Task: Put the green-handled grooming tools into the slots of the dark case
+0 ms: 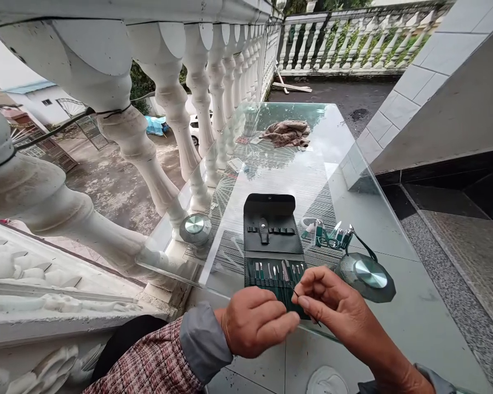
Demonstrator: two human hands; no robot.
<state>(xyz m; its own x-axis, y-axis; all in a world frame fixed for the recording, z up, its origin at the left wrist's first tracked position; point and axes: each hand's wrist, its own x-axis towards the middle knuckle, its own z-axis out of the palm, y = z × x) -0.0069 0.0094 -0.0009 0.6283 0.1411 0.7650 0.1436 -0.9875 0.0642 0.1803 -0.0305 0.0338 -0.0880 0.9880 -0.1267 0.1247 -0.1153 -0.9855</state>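
Thin dark strip point(296, 294) pinched over the manicure case point(279, 245)
It is held by the right hand's point(340, 306) fingertips; the left hand point(258, 323) is curled, its contents hidden. Were the pinch loosened, the strip could be lost over the table's point(390, 235) near edge.

The right hand point(332, 306) pinched a thin dark item point(296, 294), its exact shape hard to make out. The left hand point(258, 322) curled near it. An open tool case point(274, 244) and nail clippers point(345, 238) lay on the glass counter point(361, 202).
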